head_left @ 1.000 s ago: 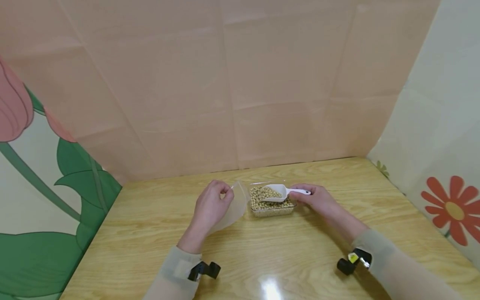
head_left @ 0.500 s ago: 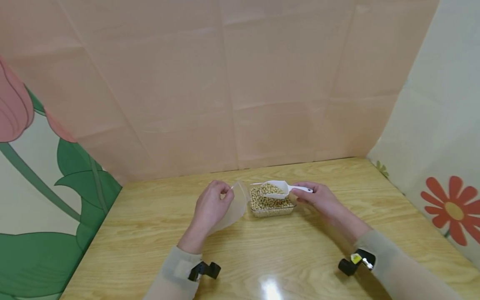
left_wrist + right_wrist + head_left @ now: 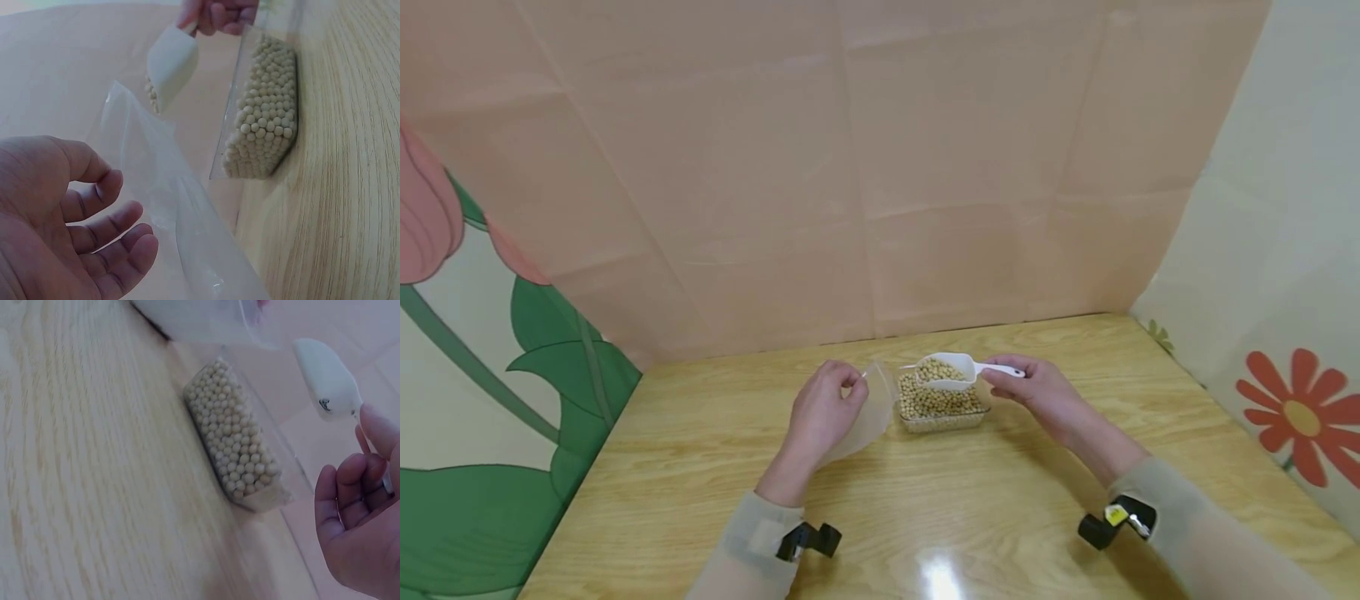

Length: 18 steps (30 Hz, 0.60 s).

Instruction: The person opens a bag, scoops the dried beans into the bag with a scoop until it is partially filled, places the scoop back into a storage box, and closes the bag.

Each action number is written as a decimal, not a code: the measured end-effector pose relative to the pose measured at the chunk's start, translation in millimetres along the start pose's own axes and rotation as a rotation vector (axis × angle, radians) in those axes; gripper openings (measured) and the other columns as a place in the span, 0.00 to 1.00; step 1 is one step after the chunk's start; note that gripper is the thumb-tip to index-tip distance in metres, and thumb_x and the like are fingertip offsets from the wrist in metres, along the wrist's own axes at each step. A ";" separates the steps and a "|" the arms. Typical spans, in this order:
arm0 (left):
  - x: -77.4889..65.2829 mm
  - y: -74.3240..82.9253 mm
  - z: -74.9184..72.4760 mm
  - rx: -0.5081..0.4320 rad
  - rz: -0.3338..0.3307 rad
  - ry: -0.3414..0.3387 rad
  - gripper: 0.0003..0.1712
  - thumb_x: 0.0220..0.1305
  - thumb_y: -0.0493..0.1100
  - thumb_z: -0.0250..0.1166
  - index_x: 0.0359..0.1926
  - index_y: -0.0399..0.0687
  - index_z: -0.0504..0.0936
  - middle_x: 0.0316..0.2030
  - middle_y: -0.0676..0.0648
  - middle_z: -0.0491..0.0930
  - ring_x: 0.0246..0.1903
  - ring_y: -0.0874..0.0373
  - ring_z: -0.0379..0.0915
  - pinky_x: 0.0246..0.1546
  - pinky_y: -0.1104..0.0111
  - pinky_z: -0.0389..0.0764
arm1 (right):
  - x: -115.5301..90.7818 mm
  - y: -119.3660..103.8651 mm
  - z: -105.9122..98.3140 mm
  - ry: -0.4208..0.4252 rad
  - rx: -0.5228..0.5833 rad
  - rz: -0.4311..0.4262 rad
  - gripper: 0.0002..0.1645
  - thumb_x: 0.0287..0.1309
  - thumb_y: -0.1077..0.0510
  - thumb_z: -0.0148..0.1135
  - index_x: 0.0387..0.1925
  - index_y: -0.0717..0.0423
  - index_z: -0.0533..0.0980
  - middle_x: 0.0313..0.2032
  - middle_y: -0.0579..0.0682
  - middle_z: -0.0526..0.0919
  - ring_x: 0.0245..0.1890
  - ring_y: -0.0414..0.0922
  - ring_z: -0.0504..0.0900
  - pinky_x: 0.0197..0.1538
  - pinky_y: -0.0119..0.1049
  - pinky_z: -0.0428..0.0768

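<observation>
My left hand (image 3: 826,408) pinches the upper edge of a translucent plastic bag (image 3: 871,417), thumb against forefinger, with the other fingers loosely bent. The bag (image 3: 194,225) hangs to the right of that hand. In my right hand (image 3: 1041,392) is the handle of a white scoop (image 3: 958,375), heaped with round, pale beans that look like soybeans. The scoop's bowl hovers over a clear rectangular container (image 3: 946,423) filled with the same beans (image 3: 234,437). From the right wrist view, the scoop (image 3: 328,375) shows its underside, raised above the container's rim.
A wood-grain table (image 3: 880,517) carries the container. Behind it rises a pinkish sheet (image 3: 880,183). Walls with painted flowers stand at the left and right, one bearing a red flower (image 3: 1303,417). Black wrist mounts (image 3: 808,542) sit on both sleeves.
My right hand has lifted the loaded scoop up out of the beans and slightly toward the left. My left hand and the bag stay in place.
</observation>
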State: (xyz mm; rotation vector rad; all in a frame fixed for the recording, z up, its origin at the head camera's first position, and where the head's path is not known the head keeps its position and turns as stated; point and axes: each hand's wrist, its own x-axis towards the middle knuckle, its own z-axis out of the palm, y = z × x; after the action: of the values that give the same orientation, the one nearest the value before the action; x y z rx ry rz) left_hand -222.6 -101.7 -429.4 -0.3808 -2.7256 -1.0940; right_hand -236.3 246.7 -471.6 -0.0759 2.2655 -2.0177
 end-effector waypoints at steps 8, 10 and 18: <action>0.2 -0.4 -0.5 0.000 0.000 0.002 0.11 0.78 0.43 0.64 0.46 0.42 0.90 0.53 0.44 0.85 0.52 0.47 0.83 0.54 0.48 0.83 | -1.0 -16.8 12.8 -0.002 -0.025 -0.019 0.30 0.74 0.50 0.73 0.66 0.67 0.81 0.58 0.49 0.85 0.53 0.46 0.87 0.59 0.33 0.83; 0.4 -0.8 -0.6 0.001 0.001 0.004 0.11 0.78 0.43 0.64 0.46 0.42 0.91 0.53 0.44 0.85 0.52 0.47 0.83 0.54 0.48 0.83 | -1.9 -22.1 17.9 -0.009 -0.058 -0.021 0.31 0.74 0.49 0.74 0.66 0.66 0.81 0.60 0.50 0.85 0.56 0.50 0.87 0.61 0.34 0.81; 0.5 -1.9 -0.7 0.003 0.017 0.012 0.11 0.78 0.42 0.64 0.47 0.42 0.91 0.51 0.45 0.86 0.51 0.47 0.83 0.54 0.48 0.83 | -0.1 -30.3 35.8 -0.041 -0.136 -0.054 0.27 0.72 0.48 0.75 0.61 0.62 0.85 0.59 0.51 0.87 0.55 0.47 0.83 0.61 0.41 0.78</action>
State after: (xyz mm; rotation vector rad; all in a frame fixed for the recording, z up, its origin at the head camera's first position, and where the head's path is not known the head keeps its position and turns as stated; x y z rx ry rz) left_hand -223.6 -103.4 -429.9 -0.3952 -2.7080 -1.0843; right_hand -233.2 207.9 -445.6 -0.1893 2.3967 -1.8661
